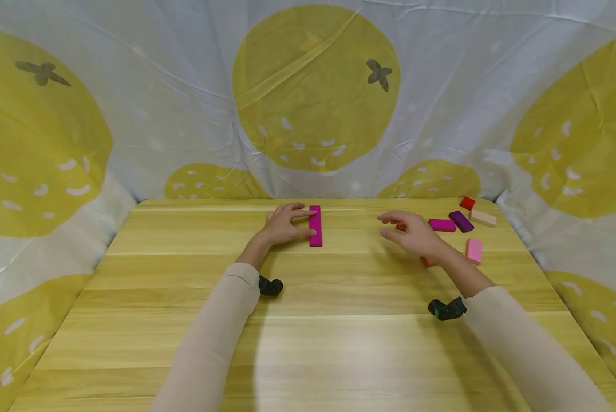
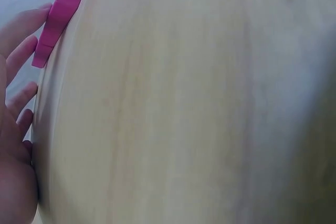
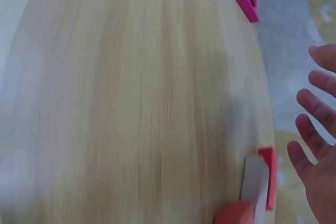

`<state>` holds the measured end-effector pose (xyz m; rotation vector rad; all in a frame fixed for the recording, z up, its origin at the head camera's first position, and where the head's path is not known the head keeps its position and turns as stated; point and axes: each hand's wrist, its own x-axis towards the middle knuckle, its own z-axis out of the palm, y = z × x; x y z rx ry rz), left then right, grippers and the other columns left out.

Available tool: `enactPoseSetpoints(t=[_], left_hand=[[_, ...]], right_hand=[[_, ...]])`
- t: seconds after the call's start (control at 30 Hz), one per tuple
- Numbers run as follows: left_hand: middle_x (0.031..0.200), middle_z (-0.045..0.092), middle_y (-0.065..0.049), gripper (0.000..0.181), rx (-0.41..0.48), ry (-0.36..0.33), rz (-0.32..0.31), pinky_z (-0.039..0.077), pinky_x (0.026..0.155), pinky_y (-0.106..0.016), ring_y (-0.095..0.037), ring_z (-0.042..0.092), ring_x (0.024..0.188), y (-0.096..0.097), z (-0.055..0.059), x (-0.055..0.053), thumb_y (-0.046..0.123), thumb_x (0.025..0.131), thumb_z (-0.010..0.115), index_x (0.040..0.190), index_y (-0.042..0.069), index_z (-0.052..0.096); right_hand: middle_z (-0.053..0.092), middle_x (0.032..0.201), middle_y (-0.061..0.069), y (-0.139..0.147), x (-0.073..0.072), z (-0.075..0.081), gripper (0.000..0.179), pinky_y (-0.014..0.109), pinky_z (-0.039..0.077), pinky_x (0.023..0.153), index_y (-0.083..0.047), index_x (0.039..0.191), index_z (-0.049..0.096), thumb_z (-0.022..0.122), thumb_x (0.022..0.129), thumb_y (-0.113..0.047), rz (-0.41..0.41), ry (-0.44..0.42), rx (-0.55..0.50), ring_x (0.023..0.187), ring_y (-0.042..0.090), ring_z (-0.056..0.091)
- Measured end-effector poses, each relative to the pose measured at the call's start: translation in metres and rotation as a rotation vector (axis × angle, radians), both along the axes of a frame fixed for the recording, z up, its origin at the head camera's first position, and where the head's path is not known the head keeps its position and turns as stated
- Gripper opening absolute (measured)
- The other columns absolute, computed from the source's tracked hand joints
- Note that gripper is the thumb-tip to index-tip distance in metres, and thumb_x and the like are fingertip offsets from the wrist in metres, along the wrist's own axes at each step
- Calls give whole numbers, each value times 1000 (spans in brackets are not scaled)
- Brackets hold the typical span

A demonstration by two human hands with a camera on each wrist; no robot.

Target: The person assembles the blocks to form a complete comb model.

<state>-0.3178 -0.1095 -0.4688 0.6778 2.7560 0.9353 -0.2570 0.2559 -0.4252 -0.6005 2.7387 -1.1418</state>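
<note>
- Long magenta block: flat slim bar, lying lengthwise on the wooden table, far centre.
- Left hand beside it, fingers straight and slightly apart, tips touching the bar's left edge; no grip.
- Right hand to the right, fingers relaxed and spread, holding nothing; red block just past the fingertips.
- Head view only: short magenta block, purple block, pink block at far right.
- Left wrist view only: bar seen close, fingers against it.

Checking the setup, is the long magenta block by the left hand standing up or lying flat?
Lying flat. The long magenta block rests lengthwise on the wooden table, with the left hand touching its side.
</note>
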Motion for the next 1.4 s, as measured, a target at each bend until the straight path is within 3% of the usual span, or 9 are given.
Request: enactPoseSetpoints(t=[0.17,0.3,0.5,0.7,1.0,1.2,1.4], left_hand=[[162,39,-7,69,-2,12,4,23,107,-57,-35,25,149,1,1,0,50,90,75,151,24,57],[161,39,-6,70,-12,19,9,24,107,-57,-35,26,148,2,0,0,51,90,75,151,24,57],[160,41,-7,68,-46,25,17,26,106,-56,-35,29,146,2,-1,0,51,91,73,152,24,57],[156,42,-9,68,-66,28,11,27,105,-57,-35,33,143,3,2,3,51,92,72,152,24,56],[150,46,-12,65,-65,44,-5,31,103,-58,-36,39,136,5,1,6,47,95,71,152,21,56],[149,45,-11,67,-52,25,11,29,106,-57,-34,39,136,5,-1,7,47,94,71,154,23,54],[154,43,-12,67,-36,20,16,25,110,-60,-37,36,140,6,-2,6,47,94,70,154,23,53]], right_hand=[[59,140,21,28,12,6,43,61,43,105,2,138,62,67,103,-21,-6,7,19,129,42,53],[63,131,22,46,20,6,38,62,45,101,3,133,65,68,102,-19,12,27,39,121,41,57],[68,117,14,68,32,4,28,61,50,96,2,123,71,71,99,-13,42,41,69,113,38,61],[70,110,8,86,37,0,27,55,54,90,0,117,73,79,93,-12,69,46,178,101,31,65],[71,107,0,94,39,-5,21,51,53,87,-9,109,78,84,88,-12,103,119,244,101,27,63],[69,108,2,95,41,-7,25,44,51,82,-10,109,79,86,86,-16,106,140,284,100,25,61],[69,109,5,96,43,-7,28,43,52,81,-7,109,77,88,83,-10,111,149,297,98,25,61]])
